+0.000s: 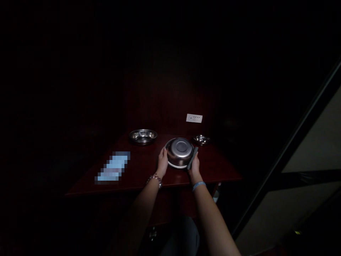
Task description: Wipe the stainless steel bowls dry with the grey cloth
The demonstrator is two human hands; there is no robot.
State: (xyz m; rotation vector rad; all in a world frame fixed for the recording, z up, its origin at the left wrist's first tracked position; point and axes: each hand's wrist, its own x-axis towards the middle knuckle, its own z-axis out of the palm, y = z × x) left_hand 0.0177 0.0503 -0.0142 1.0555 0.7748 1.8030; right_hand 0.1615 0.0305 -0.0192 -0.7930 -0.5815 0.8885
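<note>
A shiny metal bowl [180, 151] is held bottom-up between both hands, over the front middle of the dark red table [144, 170]. My left hand [162, 163] grips its rim on the left side. On the right side, my right hand [195, 165] is closed on the rim, with a folded grey cloth [192, 158] between the palm and the bowl. The fingers beneath the bowl are mostly hidden. Whether the rim touches the tabletop, I cannot tell.
A wide metal basin [143, 137] stands at the back left, and a smaller metal bowl [201, 139] at the back right. A blurred-out light blue item [113, 168] lies on the left. The wall behind carries a white socket [194, 118]. Surroundings are very dark.
</note>
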